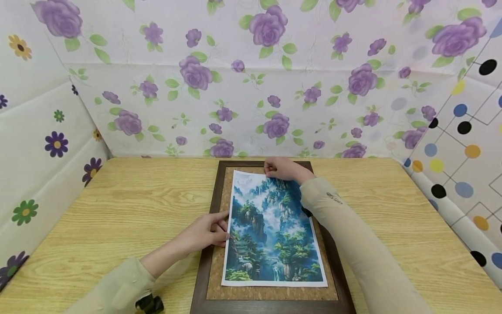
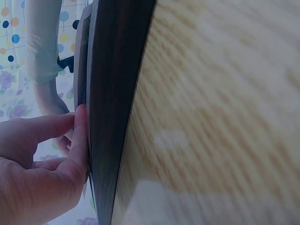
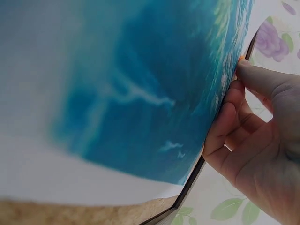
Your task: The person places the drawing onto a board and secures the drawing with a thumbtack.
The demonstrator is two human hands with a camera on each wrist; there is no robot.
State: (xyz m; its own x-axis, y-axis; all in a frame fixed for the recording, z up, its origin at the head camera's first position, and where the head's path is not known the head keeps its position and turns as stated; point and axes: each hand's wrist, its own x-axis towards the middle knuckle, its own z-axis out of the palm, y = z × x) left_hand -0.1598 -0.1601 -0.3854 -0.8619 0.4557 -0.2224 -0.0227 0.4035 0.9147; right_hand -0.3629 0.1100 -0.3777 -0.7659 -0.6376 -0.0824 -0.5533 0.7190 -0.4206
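A landscape print (image 1: 270, 235) of misty blue-green mountains, bordered in white, lies over the cork (image 1: 274, 293) of a dark-framed board (image 1: 205, 266). At the print's left edge, the left hand (image 1: 208, 231) holds it with thumb and fingers; that hand (image 2: 47, 164) appears beside the dark frame (image 2: 115, 84) in the left wrist view. The right hand (image 1: 284, 168) pinches the print's top edge, across the board's far side. In the right wrist view, the right hand (image 3: 262, 126) has thumb and curled fingers along the edge of the print (image 3: 154, 84), which curves there.
The board rests on a wood-grain table (image 1: 149, 200), its far end near the floral backdrop (image 1: 243, 96). Patterned sheets stand at the left (image 1: 43, 144) and right (image 1: 466, 144). The right forearm (image 1: 353, 235) passes over the board's right frame.
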